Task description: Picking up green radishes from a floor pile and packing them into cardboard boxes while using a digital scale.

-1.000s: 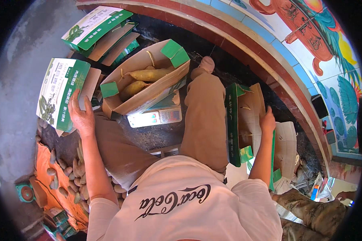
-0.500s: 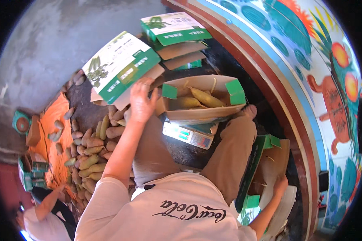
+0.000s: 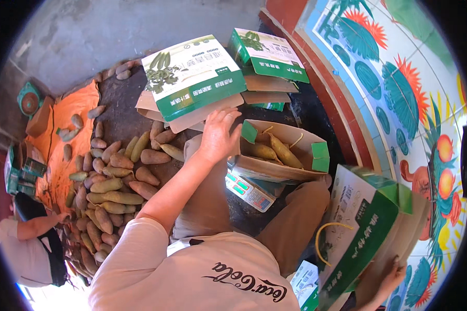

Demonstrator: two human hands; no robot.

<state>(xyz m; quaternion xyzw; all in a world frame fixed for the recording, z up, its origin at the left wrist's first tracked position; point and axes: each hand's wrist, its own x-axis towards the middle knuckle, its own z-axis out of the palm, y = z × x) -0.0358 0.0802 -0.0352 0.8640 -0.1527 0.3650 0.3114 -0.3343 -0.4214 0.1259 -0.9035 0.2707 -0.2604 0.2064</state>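
My left hand (image 3: 220,133), fingers stretched out, lies against the brown cardboard flap of a white-and-green carton (image 3: 194,78). Just right of that hand stands an open carton (image 3: 283,171) holding several long greenish root vegetables (image 3: 284,150) that look like radishes. It rests on or just above a scale (image 3: 250,192) with a lit display, between my legs; the exact contact is hidden. On the right, my right hand (image 3: 392,280) grips the cardboard edge of another green-and-white carton (image 3: 355,233), held tilted. A yellow cord handle (image 3: 324,241) loops from its side.
Left of my leg lies a heap of muddy root vegetables (image 3: 109,197), beside an orange sheet (image 3: 62,150). Another person (image 3: 28,246) reaches toward the heap. More cartons (image 3: 270,57) are stacked at the back. A painted tile wall (image 3: 394,93) curves along the right.
My right hand has raised and turned the right-hand carton, so its printed side now shows. My left hand stays by the flap. The whole view has shifted a little.
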